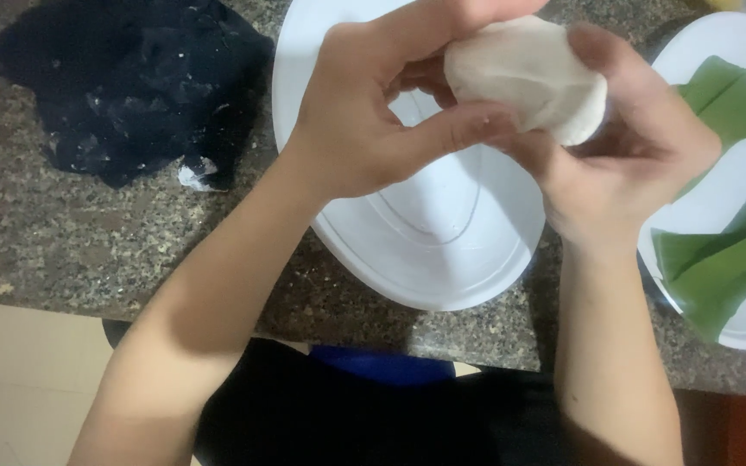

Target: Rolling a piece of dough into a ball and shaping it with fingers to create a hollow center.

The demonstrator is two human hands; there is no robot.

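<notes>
Both my hands hold a flattened round of white dough [528, 73] above a large white oval plate [442, 250]. My left hand [373, 112] grips the dough's left edge, thumb stretched under it and fingers over its top. My right hand [623, 164] cups the dough from the right and below. The plate under the hands has nothing on it.
A second white plate [740, 185] at the right holds cut green leaf pieces [718, 267]. A crumpled black cloth [131, 86] dusted with white specks lies at the left on the speckled granite counter [45, 250]. The counter's front edge runs just below the plates.
</notes>
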